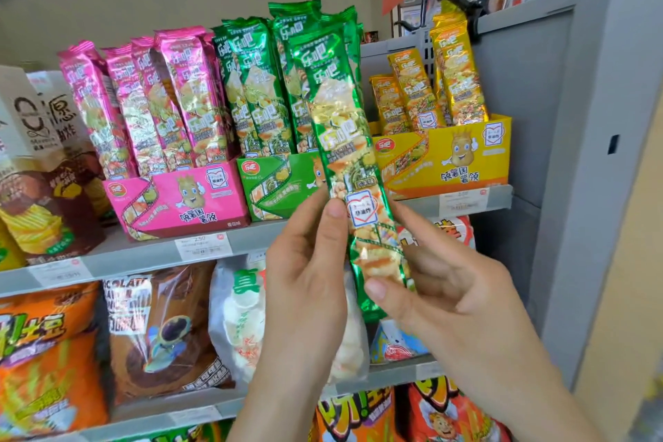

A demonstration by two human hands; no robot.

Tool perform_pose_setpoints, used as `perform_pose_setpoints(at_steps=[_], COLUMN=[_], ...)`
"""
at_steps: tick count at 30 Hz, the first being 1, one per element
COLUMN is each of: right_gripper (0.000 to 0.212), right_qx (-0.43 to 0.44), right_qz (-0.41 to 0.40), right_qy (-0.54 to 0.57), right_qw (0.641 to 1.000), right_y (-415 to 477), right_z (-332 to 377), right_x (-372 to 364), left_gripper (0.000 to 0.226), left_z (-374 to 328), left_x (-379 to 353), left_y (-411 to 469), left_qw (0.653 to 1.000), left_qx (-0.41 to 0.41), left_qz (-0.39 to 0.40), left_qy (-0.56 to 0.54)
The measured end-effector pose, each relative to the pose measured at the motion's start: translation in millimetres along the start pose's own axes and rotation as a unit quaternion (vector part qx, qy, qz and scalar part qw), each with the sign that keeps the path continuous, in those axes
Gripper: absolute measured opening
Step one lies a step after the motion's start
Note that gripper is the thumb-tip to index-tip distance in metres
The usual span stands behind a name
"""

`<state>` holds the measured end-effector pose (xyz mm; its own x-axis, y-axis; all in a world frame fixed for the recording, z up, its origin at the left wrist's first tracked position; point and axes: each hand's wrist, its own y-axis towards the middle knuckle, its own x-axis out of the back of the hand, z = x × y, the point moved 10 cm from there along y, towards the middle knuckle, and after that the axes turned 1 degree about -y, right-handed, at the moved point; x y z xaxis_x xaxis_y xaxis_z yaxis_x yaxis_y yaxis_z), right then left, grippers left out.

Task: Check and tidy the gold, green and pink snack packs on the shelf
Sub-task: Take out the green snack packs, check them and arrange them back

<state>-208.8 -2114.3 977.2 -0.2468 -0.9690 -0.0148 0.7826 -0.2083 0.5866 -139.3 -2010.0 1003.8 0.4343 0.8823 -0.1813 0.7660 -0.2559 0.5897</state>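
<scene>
Item: one green snack pack (341, 126), upright at frame centre, out of the green display box (276, 187) and in front of the shelf (136, 255). Left hand (305, 280) pinches its lower left edge; right hand (455, 298) grips its lower end, thumb in front. Other green packs (258, 82) stand crowded in the box. Pink packs (150, 100), centre left, lean. Gold packs (430, 90), centre right, are few and of uneven height. Status, as judged: green check under way; replacing the pack and straightening all three lots outstanding.
</scene>
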Motion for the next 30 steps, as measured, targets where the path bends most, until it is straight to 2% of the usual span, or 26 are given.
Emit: perform_pose_setpoints(at_steps=[2,5,7,10,14,17,20,25,30], right_gripper=[0.064,0.059,0.058,0.059,0.048,0.038,0.037,0.048,0.056], right_qx=[0.004,-0.003,-0.009,0.009,0.032,0.017,-0.026,-0.078,-0.115], right_qz=[-0.029,-0.065,-0.085,-0.109,-0.118,-0.094,-0.062,-0.009,-0.025], right_qy=[-0.023,-0.067,-0.080,-0.076,-0.071,-0.027,0.036,0.148,0.217], right_qw=[0.999,0.996,0.993,0.991,0.990,0.995,0.997,0.986,0.969], right_y=[-2,-7,-9,-11,-8,-7,-7,-10,-9], right_z=[-1,-6,-8,-5,1,-4,-15,-28,-41], right_x=[4,8,11,16,19,17,18,15,15], left_gripper=[0.028,0.047,0.041,0.033,0.035,0.048,0.054,0.046,0.041], left_z=[1,3,4,7,7,6,4,1,2], left_x=[3,3,1,-6,-17,-5,0,6,-2], left_y=[1,1,1,-1,-6,-5,-6,-6,-9], left_qw=[1.000,0.999,0.999,0.999,0.996,0.999,0.998,0.998,1.000], left_qx=[0.002,0.004,0.007,0.012,0.017,0.018,0.013,0.004,0.005], left_qz=[-0.020,-0.028,-0.023,0.015,0.074,0.019,-0.002,-0.033,-0.006], left_qy=[-0.014,-0.028,-0.043,-0.025,0.039,0.042,0.058,0.044,0.011])
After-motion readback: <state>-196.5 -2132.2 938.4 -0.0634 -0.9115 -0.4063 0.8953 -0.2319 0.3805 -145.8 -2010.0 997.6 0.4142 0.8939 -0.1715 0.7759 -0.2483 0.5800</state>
